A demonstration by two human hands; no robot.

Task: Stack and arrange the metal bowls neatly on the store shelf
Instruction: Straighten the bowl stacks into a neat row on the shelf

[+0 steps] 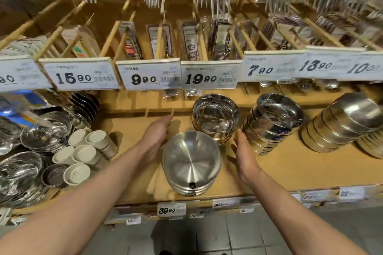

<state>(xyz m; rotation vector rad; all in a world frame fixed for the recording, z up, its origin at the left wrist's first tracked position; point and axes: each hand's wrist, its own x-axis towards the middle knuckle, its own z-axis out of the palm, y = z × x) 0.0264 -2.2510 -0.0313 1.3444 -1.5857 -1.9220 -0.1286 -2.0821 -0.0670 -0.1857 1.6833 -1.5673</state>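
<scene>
**Metal bowls on a store shelf, flanked by 2 open hands**

A short stack of nested metal bowls (191, 164) sits near the front edge of the wooden shelf (290, 170), its brushed inside facing up and a small dark mark on the near rim. The left hand (155, 135) lies just beside the stack's left side, fingers straight and pointing toward the shelf's back; whether it touches the rim cannot be told. The right hand (245, 156) stands on the stack's right, palm turned inward, fingers relaxed and apart, a narrow gap separating it from the bowls. Neither hand clasps anything.

Directly behind the front stack stands a second bowl stack (215, 118), upright, with a mirror-bright interior. To its right a leaning stack (271, 124) tilts toward the back, and farther right a long tilted row of bowls (342, 126) rests on its side.

On the left of the shelf lie white cups (83, 151) on their sides, and beyond them shiny plates (43, 130). Above, price tags (149, 76) read 15.90, 9.90, 19.90, 7.90 and 13.90; packaged cutlery (190, 39) hangs behind them. A front-edge label (171, 209) reads 39.90.
</scene>
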